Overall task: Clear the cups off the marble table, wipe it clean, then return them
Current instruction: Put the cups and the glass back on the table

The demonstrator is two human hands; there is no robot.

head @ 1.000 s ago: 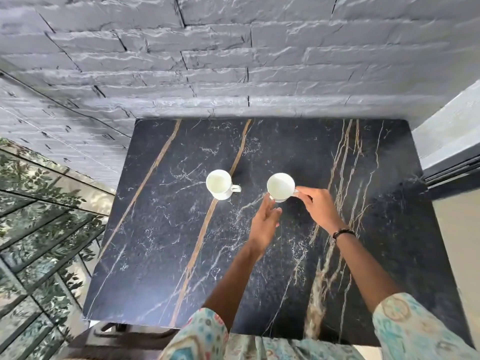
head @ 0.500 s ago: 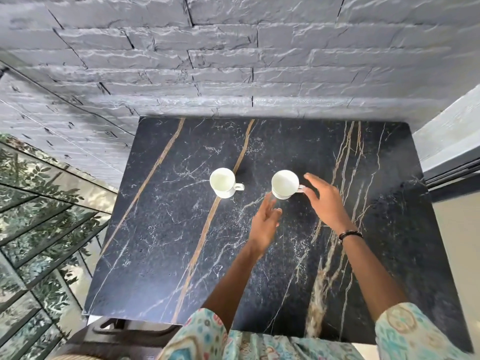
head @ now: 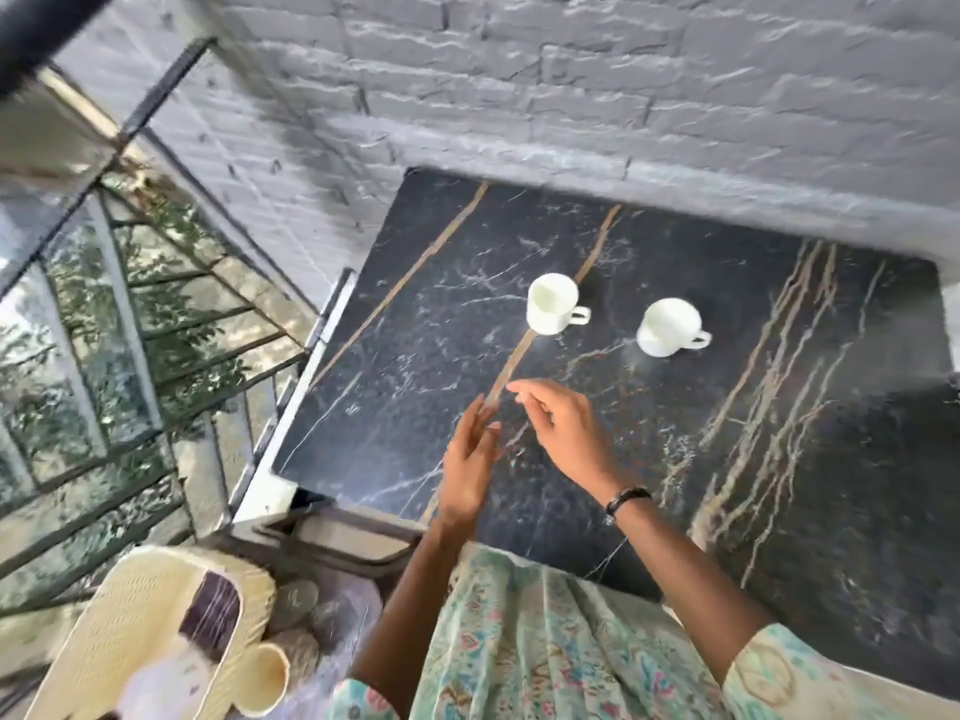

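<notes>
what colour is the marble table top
Black marble table with white and tan-gold veins, clearest in the head view.

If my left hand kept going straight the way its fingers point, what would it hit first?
Probably the left cup. The left hand points up and a little rightward across the marble table, with only bare stone between. Its height above the table is unclear, so it might pass over.

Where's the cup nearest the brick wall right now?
In the head view, the left white cup stands upright mid-table on the marble table, handle toward the other white cup on its right.
</notes>
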